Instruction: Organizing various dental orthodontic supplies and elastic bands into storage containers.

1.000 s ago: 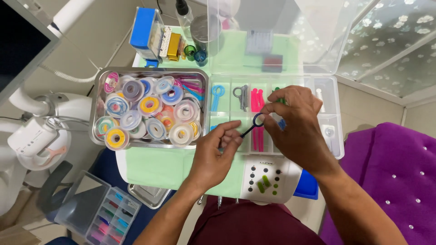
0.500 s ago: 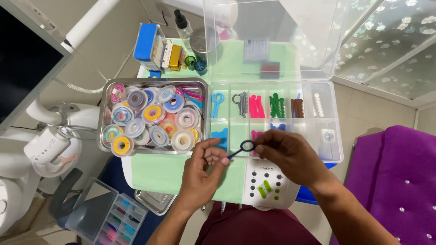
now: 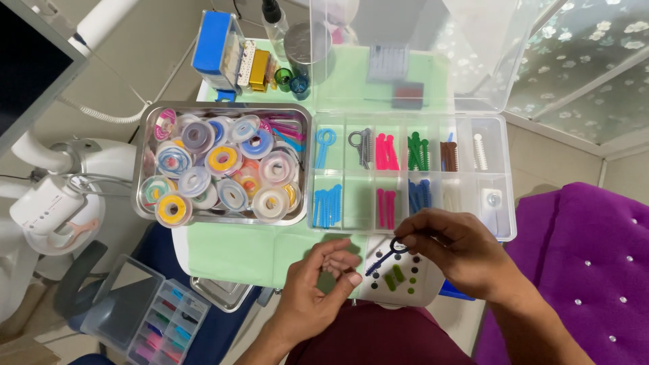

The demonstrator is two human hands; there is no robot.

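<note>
A small dark-blue ring-ended plastic stick (image 3: 385,257) is pinched in the right hand (image 3: 460,253) below a clear compartment box.

At the left, a white machine (image 3: 47,203) is cut off by the frame edge, and a shallow steel tray of coloured round spools (image 3: 223,164) is set on the green-covered counter (image 3: 250,247). The left hand (image 3: 318,287) is held with fingers loosely curled together, gripping nothing that can be made out. The right hand's fingers are clamped on the stick's ring end, over a white holed block (image 3: 405,277) partly hidden by both hands. Above lies the clear plastic compartment box of coloured sticks (image 3: 409,176), its raised lid blurring what stands behind. A purple studded cushion (image 3: 581,257) is cut off at the right.
</note>
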